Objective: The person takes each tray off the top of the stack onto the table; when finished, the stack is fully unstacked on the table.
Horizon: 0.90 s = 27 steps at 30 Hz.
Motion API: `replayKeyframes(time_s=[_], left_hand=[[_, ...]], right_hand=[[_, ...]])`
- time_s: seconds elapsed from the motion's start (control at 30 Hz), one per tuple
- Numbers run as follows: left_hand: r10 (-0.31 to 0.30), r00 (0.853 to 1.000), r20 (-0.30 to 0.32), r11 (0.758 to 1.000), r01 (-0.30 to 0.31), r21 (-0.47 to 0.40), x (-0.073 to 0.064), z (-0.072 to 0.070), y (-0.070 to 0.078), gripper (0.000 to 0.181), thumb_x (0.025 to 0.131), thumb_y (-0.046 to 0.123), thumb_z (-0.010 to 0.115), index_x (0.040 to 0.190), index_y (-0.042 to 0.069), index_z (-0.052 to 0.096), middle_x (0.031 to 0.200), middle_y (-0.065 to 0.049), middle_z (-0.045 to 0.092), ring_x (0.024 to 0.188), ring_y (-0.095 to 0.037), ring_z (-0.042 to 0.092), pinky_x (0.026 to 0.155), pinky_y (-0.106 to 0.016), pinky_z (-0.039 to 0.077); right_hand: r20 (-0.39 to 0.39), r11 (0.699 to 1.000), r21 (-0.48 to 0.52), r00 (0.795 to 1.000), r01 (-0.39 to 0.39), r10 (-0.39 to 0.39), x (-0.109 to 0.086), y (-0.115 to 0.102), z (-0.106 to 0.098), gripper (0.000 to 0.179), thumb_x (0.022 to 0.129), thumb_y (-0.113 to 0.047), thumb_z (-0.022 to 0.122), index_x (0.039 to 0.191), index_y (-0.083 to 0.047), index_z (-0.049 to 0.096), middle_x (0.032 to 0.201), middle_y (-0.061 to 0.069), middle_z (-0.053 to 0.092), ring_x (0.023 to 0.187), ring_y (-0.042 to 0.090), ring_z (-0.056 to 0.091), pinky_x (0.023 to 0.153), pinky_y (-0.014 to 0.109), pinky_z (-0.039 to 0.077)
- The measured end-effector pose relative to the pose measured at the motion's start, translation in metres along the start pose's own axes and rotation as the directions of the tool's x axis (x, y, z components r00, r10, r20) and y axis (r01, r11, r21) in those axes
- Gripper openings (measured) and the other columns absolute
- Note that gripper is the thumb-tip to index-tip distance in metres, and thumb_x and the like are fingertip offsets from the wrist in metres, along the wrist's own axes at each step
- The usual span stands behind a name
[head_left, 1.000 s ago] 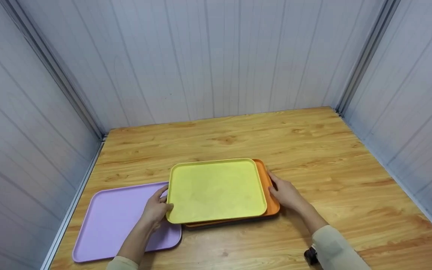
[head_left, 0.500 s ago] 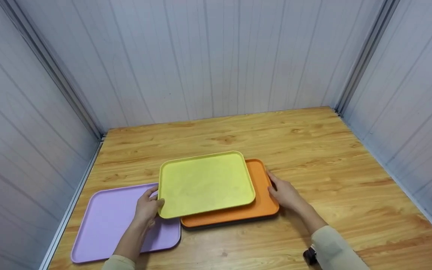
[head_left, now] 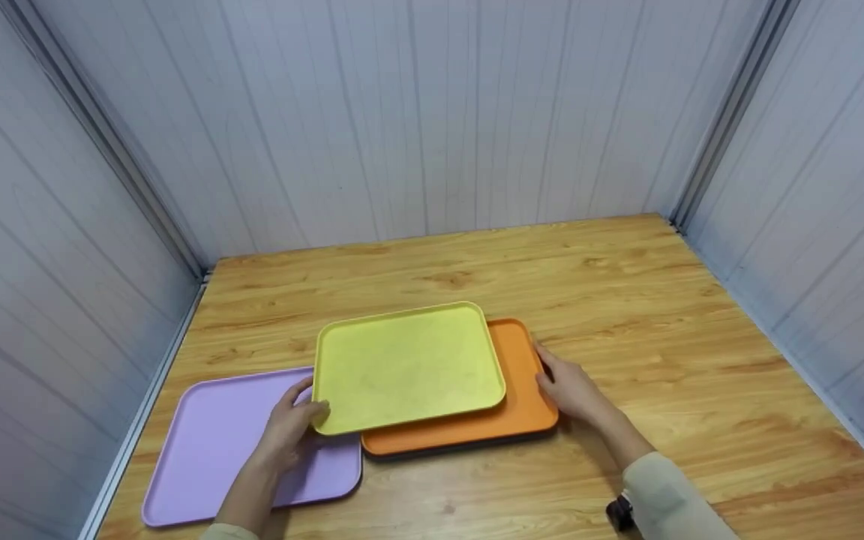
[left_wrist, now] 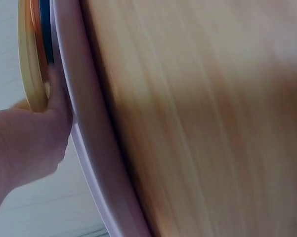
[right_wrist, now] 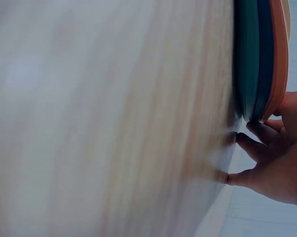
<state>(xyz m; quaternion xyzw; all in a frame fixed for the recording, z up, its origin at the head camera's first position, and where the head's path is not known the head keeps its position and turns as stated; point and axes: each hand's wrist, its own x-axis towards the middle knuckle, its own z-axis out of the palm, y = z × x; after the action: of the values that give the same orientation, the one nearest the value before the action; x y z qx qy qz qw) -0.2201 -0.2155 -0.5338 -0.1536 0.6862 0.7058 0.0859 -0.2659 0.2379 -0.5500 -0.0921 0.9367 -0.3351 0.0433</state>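
Nearest, a purple tray (head_left: 229, 442) lies on the table (head_left: 702, 360). Left hand (head_left: 286, 431), over it: grip closed on the near-left corner of the yellow tray (head_left: 407, 367), thumb uppermost. The yellow tray overlaps the orange tray (head_left: 526, 382), which tops dark-blue (right_wrist: 264, 64) and green trays (right_wrist: 248, 59). Right hand (head_left: 573, 386): grip loose, fingers spread, against the orange tray's right edge. Beyond: pale panelled wall (head_left: 447, 112).

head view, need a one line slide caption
Left hand holds the yellow tray, overlapping the orange tray and purple tray in view; right hand touches the orange tray's edge.
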Motion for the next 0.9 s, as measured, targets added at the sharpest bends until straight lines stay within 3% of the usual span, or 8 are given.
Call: replayKeyframes(time_s=[0.13, 0.27, 0.5, 0.67, 0.8, 0.9], left_hand=[[-0.048, 0.995, 0.088, 0.996, 0.054, -0.072, -0.001, -0.004, -0.003, 0.086, 0.085, -0.01, 0.057, 0.16, 0.013, 0.022, 0.114, -0.023, 0.059, 0.085, -0.027, 0.067, 0.07, -0.044, 0.06], [-0.007, 0.993, 0.118, 0.991, 0.023, -0.135, -0.002, -0.006, -0.005, 0.086, 0.085, -0.018, 0.051, 0.16, 0.01, 0.02, 0.12, -0.025, 0.06, 0.084, -0.025, 0.066, 0.065, -0.035, 0.058], [0.02, 1.0, -0.019, 0.984, -0.023, -0.179, 0.001, 0.0, -0.004, 0.071, 0.088, -0.018, 0.048, 0.155, 0.0, 0.03, 0.115, -0.024, 0.064, 0.078, -0.021, 0.068, 0.061, -0.03, 0.058], [0.017, 0.998, -0.053, 0.979, -0.028, -0.202, 0.005, 0.003, -0.001, 0.071, 0.088, -0.018, 0.043, 0.156, -0.002, 0.029, 0.129, -0.03, 0.055, 0.08, -0.02, 0.068, 0.065, -0.031, 0.059], [0.018, 0.998, -0.066, 0.977, -0.031, -0.209, 0.009, 0.003, 0.001, 0.071, 0.089, -0.018, 0.042, 0.157, -0.004, 0.025, 0.138, -0.035, 0.047, 0.083, -0.02, 0.069, 0.071, -0.032, 0.06], [0.015, 0.996, -0.083, 0.977, -0.032, -0.21, 0.012, 0.001, 0.003, 0.07, 0.089, -0.017, 0.042, 0.156, -0.005, 0.025, 0.139, -0.036, 0.046, 0.083, -0.021, 0.071, 0.074, -0.033, 0.06]], right_hand=[[-0.002, 1.0, -0.003, 1.0, -0.008, 0.008, -0.001, 0.0, -0.001, 0.058, 0.103, -0.012, 0.052, 0.157, -0.003, 0.032, 0.144, 0.027, 0.05, 0.086, 0.028, 0.059, 0.087, 0.047, 0.047], [-0.012, 1.0, -0.003, 1.0, -0.008, 0.008, -0.001, 0.0, 0.0, 0.059, 0.103, -0.012, 0.053, 0.157, -0.004, 0.033, 0.145, 0.027, 0.05, 0.087, 0.028, 0.059, 0.088, 0.047, 0.047], [-0.024, 1.0, -0.005, 1.0, 0.007, -0.007, 0.0, -0.001, 0.002, 0.059, 0.102, -0.012, 0.054, 0.157, -0.004, 0.034, 0.143, 0.027, 0.051, 0.085, 0.029, 0.059, 0.086, 0.048, 0.048], [-0.025, 1.0, -0.005, 1.0, 0.013, -0.013, 0.001, 0.0, 0.002, 0.058, 0.102, -0.012, 0.053, 0.157, -0.003, 0.033, 0.146, 0.026, 0.049, 0.091, 0.029, 0.059, 0.089, 0.048, 0.047], [-0.023, 1.0, 0.005, 1.0, 0.009, -0.009, 0.0, -0.001, 0.002, 0.058, 0.103, -0.012, 0.053, 0.157, -0.004, 0.033, 0.144, 0.026, 0.051, 0.076, 0.024, 0.058, 0.079, 0.044, 0.049], [-0.018, 1.0, 0.015, 1.0, -0.004, 0.004, -0.001, -0.002, 0.003, 0.058, 0.103, -0.012, 0.053, 0.157, -0.005, 0.033, 0.133, 0.027, 0.06, 0.058, 0.019, 0.049, 0.066, 0.037, 0.047]])
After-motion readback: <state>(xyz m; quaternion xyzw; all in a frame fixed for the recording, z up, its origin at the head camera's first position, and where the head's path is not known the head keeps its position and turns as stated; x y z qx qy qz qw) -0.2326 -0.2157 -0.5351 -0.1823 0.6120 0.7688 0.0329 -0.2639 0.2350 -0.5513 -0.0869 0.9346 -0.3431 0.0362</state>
